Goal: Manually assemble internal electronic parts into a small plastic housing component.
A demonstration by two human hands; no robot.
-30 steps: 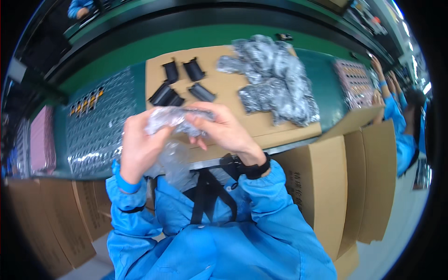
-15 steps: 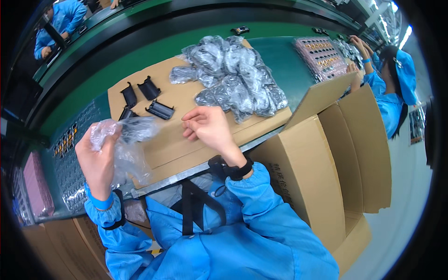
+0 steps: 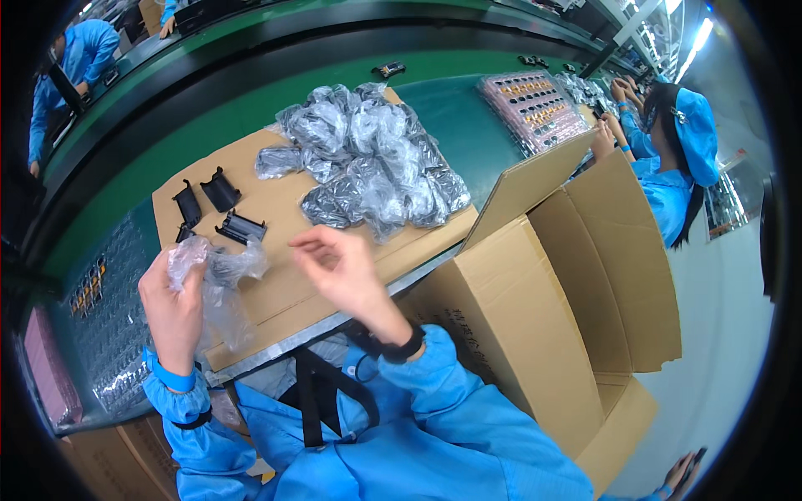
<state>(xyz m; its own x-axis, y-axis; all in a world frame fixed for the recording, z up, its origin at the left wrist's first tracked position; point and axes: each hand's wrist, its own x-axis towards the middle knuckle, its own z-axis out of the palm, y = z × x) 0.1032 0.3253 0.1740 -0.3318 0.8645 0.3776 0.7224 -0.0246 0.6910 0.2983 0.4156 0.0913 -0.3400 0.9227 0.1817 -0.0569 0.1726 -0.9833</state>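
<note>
Crumpled clear plastic bags (image 3: 224,271) hang from my left hand (image 3: 174,311), whose fingers are closed on them at the near left of the cardboard sheet (image 3: 284,284). To their right, my right hand (image 3: 341,269) hovers over the cardboard, slightly blurred. Its thumb stands apart from the fingers and nothing shows between them. Beyond the bags lie several black curved plastic parts, among them one black part (image 3: 220,190) at the back and another black part (image 3: 241,226) nearer. One more is partly hidden behind the plastic. Farther right is a pile of bagged dark parts (image 3: 376,159).
An open cardboard box (image 3: 522,309) stands against the bench edge at my right. Bubble wrap (image 3: 125,334) with small parts lies at the left, near a pink stack (image 3: 52,367). Back right, a pink tray (image 3: 535,108) sits by a co-worker in blue (image 3: 668,179).
The view has shifted, so the bench sits farther left and lower. My right thumb and fingers have spread apart. My left hand keeps the bags. Another person's hand has appeared at the lower right.
</note>
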